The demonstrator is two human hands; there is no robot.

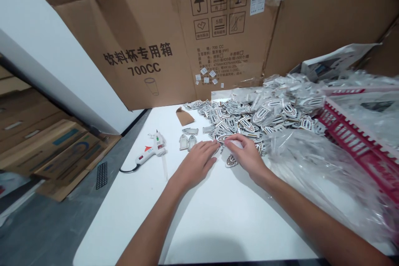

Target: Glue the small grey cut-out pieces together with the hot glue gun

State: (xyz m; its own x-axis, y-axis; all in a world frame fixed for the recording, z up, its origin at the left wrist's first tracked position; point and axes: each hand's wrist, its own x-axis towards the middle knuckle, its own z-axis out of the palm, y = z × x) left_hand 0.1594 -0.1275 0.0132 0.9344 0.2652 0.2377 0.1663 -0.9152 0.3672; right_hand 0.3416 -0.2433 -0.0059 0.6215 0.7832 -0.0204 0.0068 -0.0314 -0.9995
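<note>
My left hand (199,163) lies low over the white table, fingers stretched out and their tips at the near edge of a pile of small arch-shaped pieces (230,120). Beside it, my right hand (247,156) is closed in a pinch at a brown-and-white patterned arch-shaped piece (222,138); its fingers partly hide what they grip. Another patterned piece (231,161) rests on the table just under the right hand. Several plain grey-white pieces (188,141) lie left of the pile, near my left fingertips.
A white glue gun (152,149) lies on the table (199,224) at left, near a brown paper scrap (185,116). Clear plastic bags (311,166) and a magenta basket (352,137) take up the right. A large cardboard box (140,29) stands behind.
</note>
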